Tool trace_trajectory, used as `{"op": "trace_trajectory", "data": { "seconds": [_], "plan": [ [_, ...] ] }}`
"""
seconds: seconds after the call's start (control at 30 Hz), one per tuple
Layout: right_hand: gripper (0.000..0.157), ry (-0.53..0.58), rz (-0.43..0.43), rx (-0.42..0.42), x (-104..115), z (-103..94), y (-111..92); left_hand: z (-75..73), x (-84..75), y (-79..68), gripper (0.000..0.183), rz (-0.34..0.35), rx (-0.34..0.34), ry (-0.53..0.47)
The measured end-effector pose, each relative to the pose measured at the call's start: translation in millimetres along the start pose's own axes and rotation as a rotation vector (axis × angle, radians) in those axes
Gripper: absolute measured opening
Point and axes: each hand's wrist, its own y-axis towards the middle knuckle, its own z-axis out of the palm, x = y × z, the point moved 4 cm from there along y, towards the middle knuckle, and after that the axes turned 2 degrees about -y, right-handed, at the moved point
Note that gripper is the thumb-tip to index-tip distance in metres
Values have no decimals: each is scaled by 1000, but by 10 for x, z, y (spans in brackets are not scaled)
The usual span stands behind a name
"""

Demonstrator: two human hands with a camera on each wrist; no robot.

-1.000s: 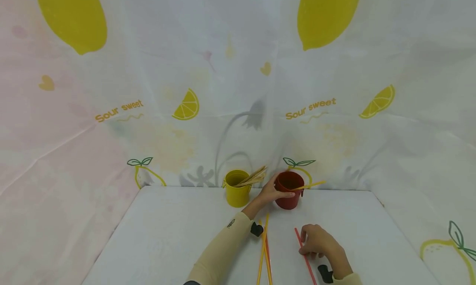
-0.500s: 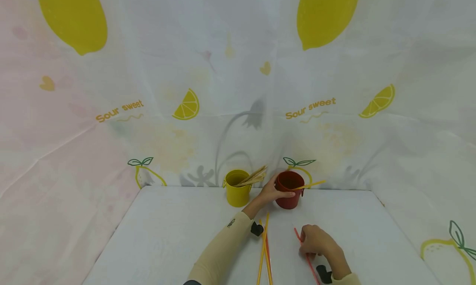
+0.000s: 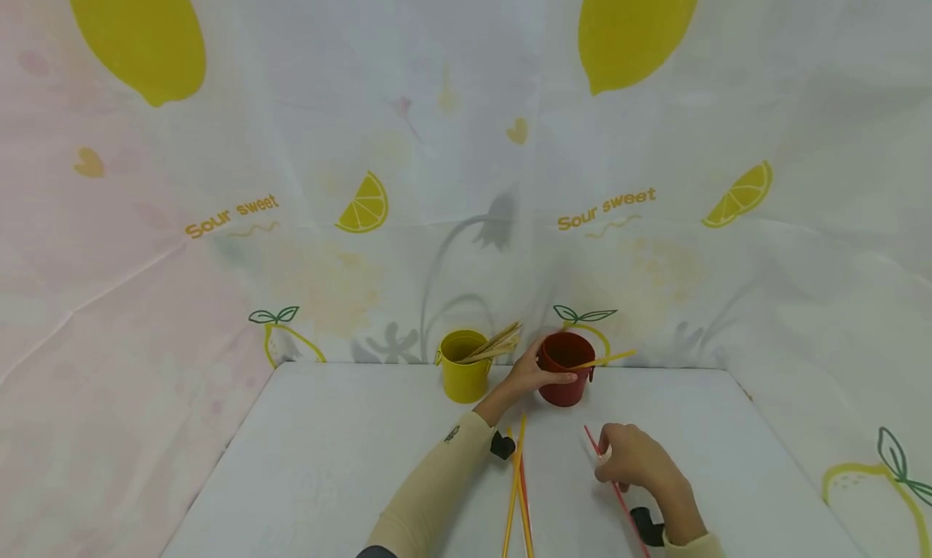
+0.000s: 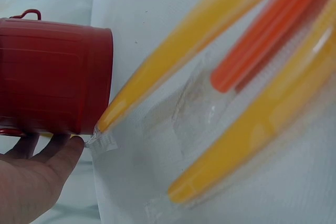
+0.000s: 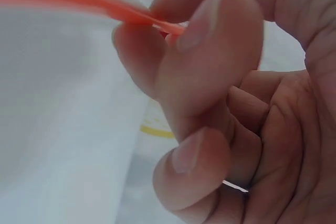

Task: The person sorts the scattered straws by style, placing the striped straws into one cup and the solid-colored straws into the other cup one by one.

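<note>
At the back of the table stands a small red metal bucket (image 3: 562, 394) with a yellow straw (image 3: 613, 359) leaning out over its rim. My left hand (image 3: 527, 374) holds the bucket's left side, thumb across the front; the left wrist view shows fingertips against its wall. Further forward and right, my right hand (image 3: 637, 461) pinches a red-orange straw (image 3: 624, 505) between thumb and fingers. The straw slants down toward the front, and in the right wrist view its clear wrapper shows. Between my arms lie two crossed yellow straws (image 4: 252, 135) and a red-orange straw (image 4: 262, 40), in clear wrappers.
Left of the red bucket is a yellow bucket (image 3: 465, 384) holding several thin beige sticks (image 3: 497, 347). Behind the white table (image 3: 328, 445) hangs a lemon-print cloth (image 3: 451, 154), close to the back edge. Similar cloth hangs at both sides.
My right hand has moved slightly away from me and to the right, and the pinched straw has shifted along with it. The left hand has stayed on the red bucket.
</note>
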Motion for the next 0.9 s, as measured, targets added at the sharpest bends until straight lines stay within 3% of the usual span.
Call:
{"op": "trace_trajectory", "data": {
  "seconds": [0.47, 0.9],
  "plan": [
    [27, -25, -43, -179, 203, -478, -127, -2, 7, -5, 74, -25, -4, 5],
    [27, -19, -201, -476, 439, -870, -181, 12, 0, -5, 74, -21, 1, -2]
  ]
}}
